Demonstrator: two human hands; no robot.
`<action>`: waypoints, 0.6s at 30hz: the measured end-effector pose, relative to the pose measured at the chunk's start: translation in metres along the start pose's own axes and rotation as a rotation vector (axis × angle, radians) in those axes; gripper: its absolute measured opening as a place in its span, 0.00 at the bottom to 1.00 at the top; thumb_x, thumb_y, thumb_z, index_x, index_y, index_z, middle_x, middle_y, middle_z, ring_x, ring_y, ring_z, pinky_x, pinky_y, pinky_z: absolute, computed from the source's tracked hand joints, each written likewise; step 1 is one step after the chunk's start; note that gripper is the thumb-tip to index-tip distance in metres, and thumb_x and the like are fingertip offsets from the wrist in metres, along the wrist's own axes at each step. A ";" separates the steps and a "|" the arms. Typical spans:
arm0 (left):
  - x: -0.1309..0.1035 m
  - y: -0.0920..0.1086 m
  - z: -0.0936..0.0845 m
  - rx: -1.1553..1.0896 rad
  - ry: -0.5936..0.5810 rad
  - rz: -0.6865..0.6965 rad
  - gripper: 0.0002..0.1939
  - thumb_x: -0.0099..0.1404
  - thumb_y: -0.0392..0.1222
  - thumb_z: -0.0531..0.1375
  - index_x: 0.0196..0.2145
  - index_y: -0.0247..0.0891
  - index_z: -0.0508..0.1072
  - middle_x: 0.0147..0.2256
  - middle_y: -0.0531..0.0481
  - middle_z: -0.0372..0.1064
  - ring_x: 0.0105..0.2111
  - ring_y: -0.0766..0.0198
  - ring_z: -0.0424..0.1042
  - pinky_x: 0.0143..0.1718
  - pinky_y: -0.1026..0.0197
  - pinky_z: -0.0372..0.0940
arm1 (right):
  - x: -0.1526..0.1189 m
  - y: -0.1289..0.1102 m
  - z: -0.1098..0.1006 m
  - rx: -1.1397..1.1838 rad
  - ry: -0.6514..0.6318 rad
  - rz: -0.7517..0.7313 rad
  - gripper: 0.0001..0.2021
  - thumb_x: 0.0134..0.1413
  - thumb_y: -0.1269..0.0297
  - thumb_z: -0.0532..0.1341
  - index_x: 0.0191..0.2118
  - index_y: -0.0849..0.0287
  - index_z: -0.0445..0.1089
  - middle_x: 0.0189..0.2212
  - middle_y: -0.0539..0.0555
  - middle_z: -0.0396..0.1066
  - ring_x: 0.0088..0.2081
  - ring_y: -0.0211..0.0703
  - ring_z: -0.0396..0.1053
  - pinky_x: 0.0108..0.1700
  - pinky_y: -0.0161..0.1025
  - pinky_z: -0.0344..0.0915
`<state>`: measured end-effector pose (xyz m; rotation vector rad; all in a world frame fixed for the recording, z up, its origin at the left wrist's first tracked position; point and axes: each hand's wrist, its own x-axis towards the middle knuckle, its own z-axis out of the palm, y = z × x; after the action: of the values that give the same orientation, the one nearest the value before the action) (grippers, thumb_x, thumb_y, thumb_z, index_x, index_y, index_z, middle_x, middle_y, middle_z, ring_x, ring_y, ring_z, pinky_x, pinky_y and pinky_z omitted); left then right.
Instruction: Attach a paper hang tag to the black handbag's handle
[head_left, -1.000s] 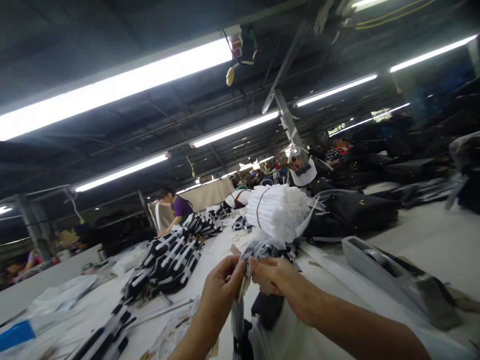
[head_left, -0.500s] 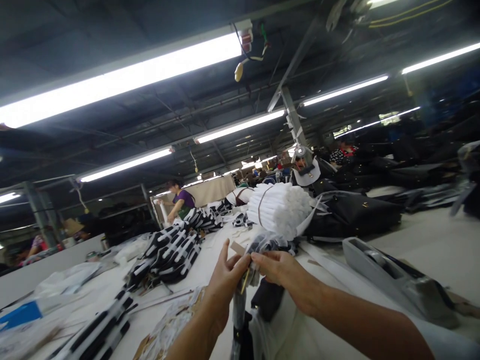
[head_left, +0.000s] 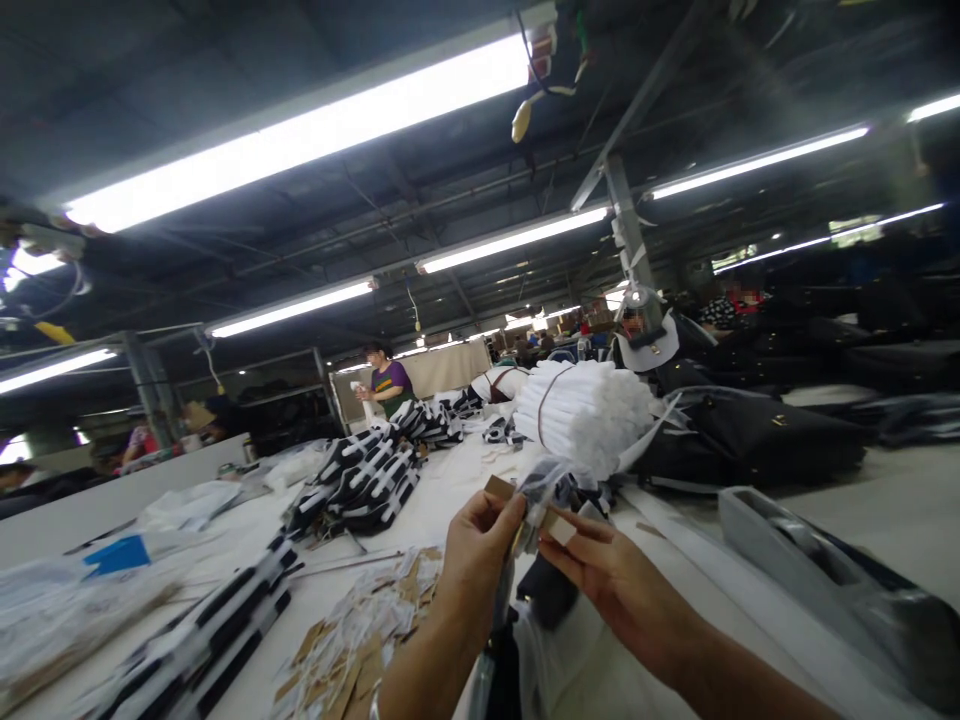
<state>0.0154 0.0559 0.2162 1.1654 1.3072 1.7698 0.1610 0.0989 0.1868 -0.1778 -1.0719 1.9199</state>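
Far left of the worktop: a blue packet [head_left: 116, 553] lies among clear plastic bags [head_left: 45, 610] by the left edge.
Striped stacks: black-and-white folded pieces [head_left: 360, 480] run in piles from the near left edge up the middle of the worktop.
Near edge, left of the hands: a heap of brown card tags [head_left: 360, 630] with white slips mixed in.
Left hand [head_left: 480, 550]: closed in a pinch — thumb and fingers grip a small brown card tag [head_left: 499, 488] and the top of a dark, slim thing that hangs below the hand; what it is I cannot tell.
Clear wrapper [head_left: 551, 480]: held in the air over the near edge, between the two hands, crumpled and glossy.
Right hand [head_left: 607, 575]: fingers partly curled, fingertips touching a second brown tag [head_left: 559, 527] and the wrapper's lower edge.
Handling: the tag looks light and stiff, best nipped by its edges; the wrapper looks thin, soft and slippery — likely to tear if tugged.
Behind the hands: a tied white bundle [head_left: 585, 410] beside black bags [head_left: 750, 440].
Right edge: a grey tape dispenser [head_left: 810, 570].
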 end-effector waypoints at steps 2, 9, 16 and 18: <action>-0.002 0.001 0.001 0.038 -0.003 0.031 0.25 0.50 0.61 0.72 0.27 0.36 0.73 0.24 0.52 0.70 0.25 0.67 0.67 0.28 0.65 0.60 | 0.000 0.007 0.005 -0.049 0.040 -0.048 0.17 0.46 0.54 0.76 0.41 0.55 0.80 0.45 0.55 0.76 0.51 0.49 0.71 0.61 0.44 0.66; -0.003 -0.010 0.001 0.136 0.004 0.207 0.18 0.58 0.57 0.68 0.33 0.38 0.77 0.30 0.50 0.75 0.31 0.62 0.71 0.33 0.63 0.65 | 0.012 0.023 0.020 -0.192 0.193 -0.174 0.20 0.45 0.48 0.74 0.37 0.57 0.75 0.38 0.54 0.75 0.44 0.47 0.72 0.49 0.42 0.71; -0.015 -0.006 0.005 0.382 0.037 0.312 0.17 0.68 0.56 0.59 0.39 0.41 0.79 0.33 0.49 0.78 0.35 0.57 0.74 0.39 0.60 0.66 | 0.022 0.034 0.009 -0.360 0.262 -0.257 0.20 0.52 0.44 0.69 0.34 0.57 0.69 0.30 0.50 0.69 0.33 0.41 0.66 0.35 0.36 0.65; -0.017 0.001 0.004 0.463 0.010 0.345 0.16 0.68 0.55 0.59 0.44 0.43 0.80 0.38 0.49 0.80 0.40 0.55 0.76 0.42 0.59 0.67 | 0.023 0.035 0.006 -0.383 0.253 -0.256 0.20 0.54 0.44 0.67 0.35 0.57 0.69 0.30 0.50 0.69 0.32 0.40 0.65 0.35 0.37 0.64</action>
<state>0.0256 0.0423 0.2126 1.7247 1.6563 1.7512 0.1225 0.1052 0.1715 -0.4621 -1.2153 1.4100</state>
